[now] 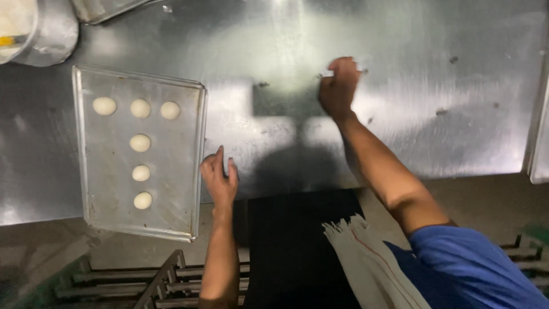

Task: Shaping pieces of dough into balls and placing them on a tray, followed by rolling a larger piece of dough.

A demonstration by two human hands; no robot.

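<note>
We see a brushed steel worktop (400, 114), dull and smeared, with a bright glare patch near its middle and a few small dark specks. On its left lies a thin rectangular metal baking tray (108, 220) with a raised rim, its near corner hanging past the worktop edge. Six small dough balls (140, 143) sit on it, smooth, pale and round: three in a row at the top, three more in a column below the middle one.

Our left hand (219, 182) rests just beside the tray's right rim, fingers loosely spread, its grip holding nothing. Our right hand (339, 86) is out on the bare steel, its grip curled narrow; whether it pinches anything we cannot tell. A rounded metal container (54, 31) stands at the top left corner. A pale cloth (366, 257) hangs below, near the blue sleeve (474, 269).
</note>
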